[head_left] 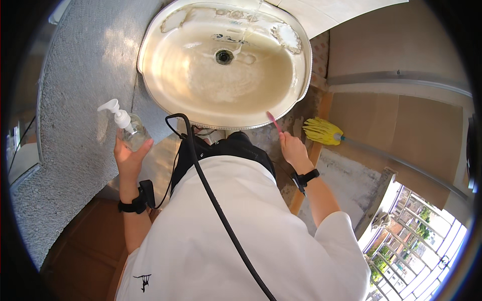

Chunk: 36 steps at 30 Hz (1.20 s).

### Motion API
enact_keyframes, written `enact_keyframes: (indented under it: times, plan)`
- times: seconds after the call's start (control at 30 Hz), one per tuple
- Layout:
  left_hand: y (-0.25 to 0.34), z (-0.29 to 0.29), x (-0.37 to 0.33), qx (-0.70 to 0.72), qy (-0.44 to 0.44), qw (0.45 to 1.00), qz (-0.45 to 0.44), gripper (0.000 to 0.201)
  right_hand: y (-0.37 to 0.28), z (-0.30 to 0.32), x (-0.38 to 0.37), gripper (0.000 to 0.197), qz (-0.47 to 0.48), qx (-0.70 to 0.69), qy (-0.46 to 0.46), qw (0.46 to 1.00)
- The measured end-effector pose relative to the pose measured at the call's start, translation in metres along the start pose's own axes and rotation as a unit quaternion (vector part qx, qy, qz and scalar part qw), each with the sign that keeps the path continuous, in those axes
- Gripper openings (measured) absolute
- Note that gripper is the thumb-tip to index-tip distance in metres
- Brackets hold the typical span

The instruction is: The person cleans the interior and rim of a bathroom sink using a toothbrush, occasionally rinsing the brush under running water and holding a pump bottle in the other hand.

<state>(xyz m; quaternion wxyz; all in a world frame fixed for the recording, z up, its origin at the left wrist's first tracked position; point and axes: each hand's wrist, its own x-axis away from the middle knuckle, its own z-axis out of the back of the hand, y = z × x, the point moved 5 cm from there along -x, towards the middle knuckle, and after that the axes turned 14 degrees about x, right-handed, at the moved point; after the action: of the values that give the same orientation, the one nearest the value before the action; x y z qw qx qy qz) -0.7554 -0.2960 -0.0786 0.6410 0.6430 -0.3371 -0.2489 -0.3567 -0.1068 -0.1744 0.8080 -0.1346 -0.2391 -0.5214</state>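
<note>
My left hand (128,156) grips a clear pump bottle (131,131) with a white dispenser head, held up to the left of the basin. In my right hand (292,148) I hold a pink toothbrush (273,121), its tip just below the front rim of the white oval sink (150,45). A thin stream of water runs into the bowl near the drain (224,56), and the bowl is stained and wet. Both wrists wear black bands.
A yellow mop head (322,131) on a long handle lies to the right of my right hand. A grey rough wall (75,100) stands on the left. A black cable (221,210) hangs down my white shirt. Barred window opening (416,246) at lower right.
</note>
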Motion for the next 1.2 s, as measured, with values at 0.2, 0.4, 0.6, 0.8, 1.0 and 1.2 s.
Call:
enact_keyframes:
  times: [0.2, 0.4, 0.6, 0.8, 1.0, 1.2]
  plan:
    - [0.016, -0.011, -0.014, -0.014, -0.052, 0.998, -0.014, 0.051, 0.045, 0.018, -0.014, 0.042, -0.111, -0.008, 0.094, 0.989]
    - [0.016, -0.008, -0.023, -0.015, -0.083, 0.996, -0.008, 0.051, -0.010, 0.001, 0.010, 0.039, -0.003, 0.015, 0.017, 1.000]
    - [0.017, -0.002, -0.025, -0.068, -0.110, 0.991, -0.034, 0.054, -0.001, 0.009, 0.001, 0.039, -0.093, -0.008, 0.087, 0.992]
    - [0.013, 0.006, -0.027, -0.099, -0.129, 0.986, -0.027, 0.056, -0.092, -0.009, 0.023, 0.036, 0.018, -0.004, 0.037, 0.999]
    - [0.006, 0.014, -0.032, -0.091, -0.154, 0.984, -0.013, 0.057, -0.091, -0.011, 0.028, 0.036, -0.085, -0.044, 0.095, 0.991]
    - [0.013, 0.015, -0.032, -0.121, -0.154, 0.979, -0.051, 0.057, -0.097, -0.017, 0.033, 0.038, -0.074, -0.021, 0.088, 0.993]
